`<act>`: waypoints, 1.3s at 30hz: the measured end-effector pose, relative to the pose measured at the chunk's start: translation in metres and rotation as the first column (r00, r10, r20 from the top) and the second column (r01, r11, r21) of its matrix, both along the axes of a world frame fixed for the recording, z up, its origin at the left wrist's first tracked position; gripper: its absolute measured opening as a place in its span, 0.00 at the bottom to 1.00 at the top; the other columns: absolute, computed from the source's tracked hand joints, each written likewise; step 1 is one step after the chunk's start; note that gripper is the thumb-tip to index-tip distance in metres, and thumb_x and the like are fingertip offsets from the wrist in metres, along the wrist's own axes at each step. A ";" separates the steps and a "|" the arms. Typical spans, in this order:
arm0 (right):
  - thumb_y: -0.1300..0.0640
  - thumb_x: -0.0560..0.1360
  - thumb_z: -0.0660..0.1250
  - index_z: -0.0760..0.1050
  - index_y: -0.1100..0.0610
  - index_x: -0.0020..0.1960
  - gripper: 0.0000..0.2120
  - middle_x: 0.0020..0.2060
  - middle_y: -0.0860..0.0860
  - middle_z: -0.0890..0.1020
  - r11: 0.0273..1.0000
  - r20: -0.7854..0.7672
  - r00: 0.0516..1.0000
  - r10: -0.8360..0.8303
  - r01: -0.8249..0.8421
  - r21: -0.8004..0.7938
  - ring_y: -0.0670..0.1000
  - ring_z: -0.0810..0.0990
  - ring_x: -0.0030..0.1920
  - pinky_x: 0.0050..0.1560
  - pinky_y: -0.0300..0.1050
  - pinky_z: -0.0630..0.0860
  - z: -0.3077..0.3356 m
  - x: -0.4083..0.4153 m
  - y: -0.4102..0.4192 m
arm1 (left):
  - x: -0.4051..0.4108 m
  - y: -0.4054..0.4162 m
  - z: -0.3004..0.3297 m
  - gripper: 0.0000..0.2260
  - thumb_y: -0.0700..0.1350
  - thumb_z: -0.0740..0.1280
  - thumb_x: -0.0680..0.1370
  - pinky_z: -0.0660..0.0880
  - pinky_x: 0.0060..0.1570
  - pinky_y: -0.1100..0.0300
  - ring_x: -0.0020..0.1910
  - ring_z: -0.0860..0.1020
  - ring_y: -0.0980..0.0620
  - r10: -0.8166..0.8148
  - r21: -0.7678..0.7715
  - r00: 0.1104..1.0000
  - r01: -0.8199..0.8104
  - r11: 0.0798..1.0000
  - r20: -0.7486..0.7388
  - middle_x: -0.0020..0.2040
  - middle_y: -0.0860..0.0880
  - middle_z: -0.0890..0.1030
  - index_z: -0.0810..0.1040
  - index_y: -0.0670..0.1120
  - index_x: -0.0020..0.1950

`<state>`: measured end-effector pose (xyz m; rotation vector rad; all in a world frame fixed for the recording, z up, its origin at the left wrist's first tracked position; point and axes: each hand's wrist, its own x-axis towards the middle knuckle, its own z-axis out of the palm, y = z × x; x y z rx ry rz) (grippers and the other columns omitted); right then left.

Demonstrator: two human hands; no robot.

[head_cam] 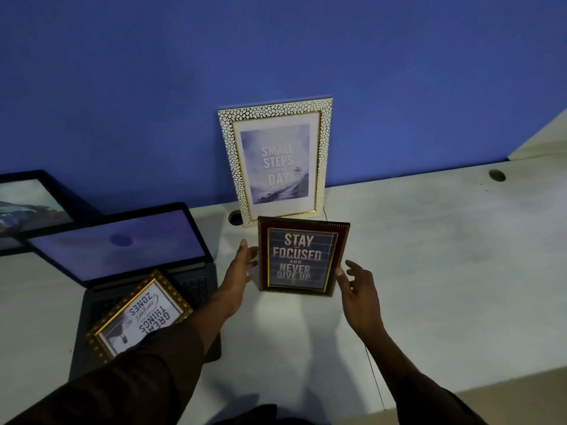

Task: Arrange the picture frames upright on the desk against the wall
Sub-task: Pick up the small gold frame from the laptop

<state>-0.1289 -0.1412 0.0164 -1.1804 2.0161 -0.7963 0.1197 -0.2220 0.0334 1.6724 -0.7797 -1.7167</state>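
Observation:
A dark red frame (pixel 302 259) reading "Stay focused and never give up" stands upright on the white desk (pixel 435 259), just in front of a taller white-and-gold pebbled frame (pixel 274 162) that leans against the blue wall (pixel 276 50). My left hand (pixel 239 271) lies flat along the red frame's left edge. My right hand (pixel 359 289) is at its right edge, thumb by the frame and fingers spread apart. A gold ornate frame (pixel 141 314) lies flat and turned round on the laptop's keyboard, partly hidden by my left sleeve.
An open black laptop (pixel 122 240) sits left of the frames. A black frame (pixel 27 204) stands at the far left by the wall. Cable holes (pixel 235 217) (pixel 497 175) are cut in the desk near the wall. A second white surface (pixel 543 139) adjoins at the right.

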 end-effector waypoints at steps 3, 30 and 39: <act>0.40 0.82 0.57 0.68 0.53 0.75 0.26 0.68 0.56 0.73 0.999 -0.020 0.999 -0.031 0.031 -0.019 0.47 0.75 0.53 0.54 0.45 0.73 0.008 0.015 0.027 | 0.020 0.026 0.006 0.31 0.63 0.47 0.83 0.62 0.73 0.44 0.73 0.70 0.46 -0.011 -0.053 1.000 0.012 0.998 0.013 0.76 0.46 0.71 0.69 0.45 0.76; 0.44 0.82 0.61 0.73 0.51 0.67 0.18 0.52 0.49 0.81 0.854 0.054 0.853 0.520 -0.517 -0.053 0.49 0.80 0.52 0.48 0.43 0.74 0.025 0.318 0.111 | 0.320 0.276 0.002 0.29 0.62 0.55 0.83 0.65 0.74 0.44 0.70 0.73 0.45 0.494 0.031 0.869 -0.493 0.870 -0.029 0.75 0.46 0.73 0.68 0.46 0.78; 0.38 0.81 0.57 0.73 0.53 0.66 0.23 0.57 0.52 0.82 0.856 0.007 0.857 0.515 -0.514 0.058 0.53 0.81 0.56 0.52 0.48 0.77 0.020 0.316 0.039 | 0.309 0.243 0.002 0.30 0.60 0.51 0.84 0.64 0.72 0.44 0.73 0.70 0.41 0.466 0.110 0.884 -0.466 0.878 0.028 0.78 0.43 0.68 0.62 0.44 0.80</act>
